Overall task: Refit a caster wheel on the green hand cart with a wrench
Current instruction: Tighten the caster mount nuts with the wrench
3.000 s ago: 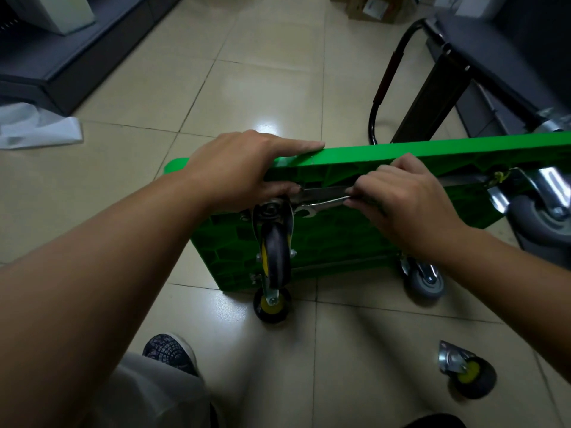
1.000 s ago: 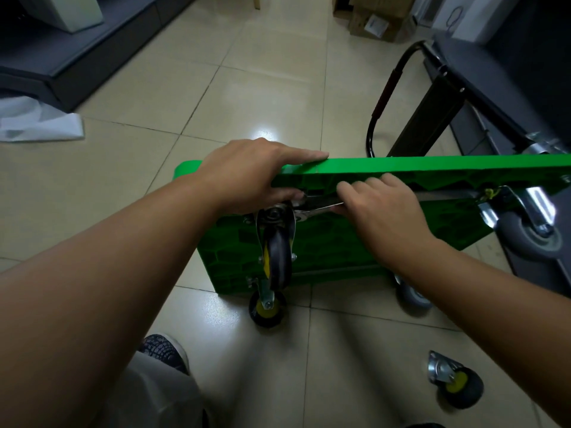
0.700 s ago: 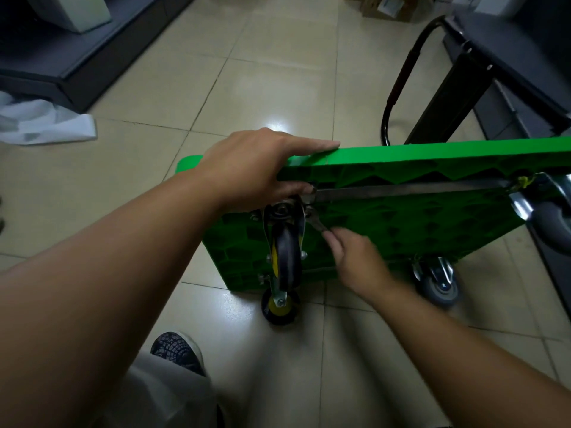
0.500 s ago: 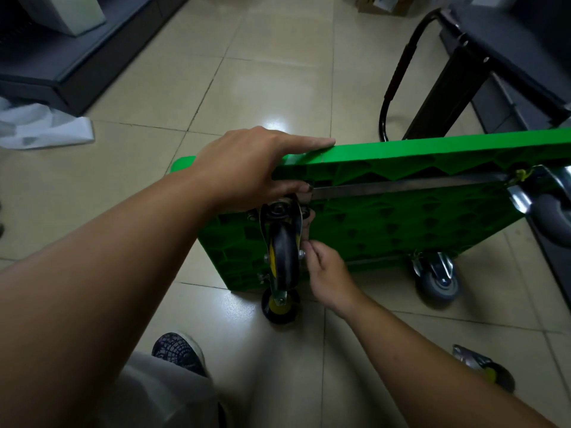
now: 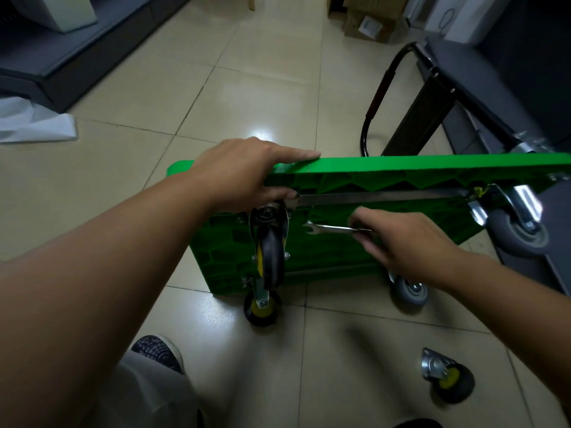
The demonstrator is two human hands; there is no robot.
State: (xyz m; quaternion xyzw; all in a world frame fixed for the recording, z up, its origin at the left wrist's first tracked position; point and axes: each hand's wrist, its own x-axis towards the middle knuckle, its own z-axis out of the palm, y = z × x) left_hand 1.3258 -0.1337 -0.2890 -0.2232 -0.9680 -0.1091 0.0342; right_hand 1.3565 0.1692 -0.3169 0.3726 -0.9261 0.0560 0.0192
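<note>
A crumpled white sheet (image 5: 34, 125) lies on the tiled floor at the far left. The green hand cart (image 5: 401, 168) stands on its long edge, with the ribbed underside facing me. The left hand (image 5: 238, 174) clasps its upper edge, index finger straight and thumb below. Just under that hand sits the black-and-yellow caster wheel (image 5: 270, 257). The right hand (image 5: 404, 242) pinches the wrench (image 5: 327, 228), with its open end near the wheel but apart from it. A loose caster (image 5: 448, 378) lies on the floor. The label of the cardboard box (image 5: 369, 26) is too small to read.
</note>
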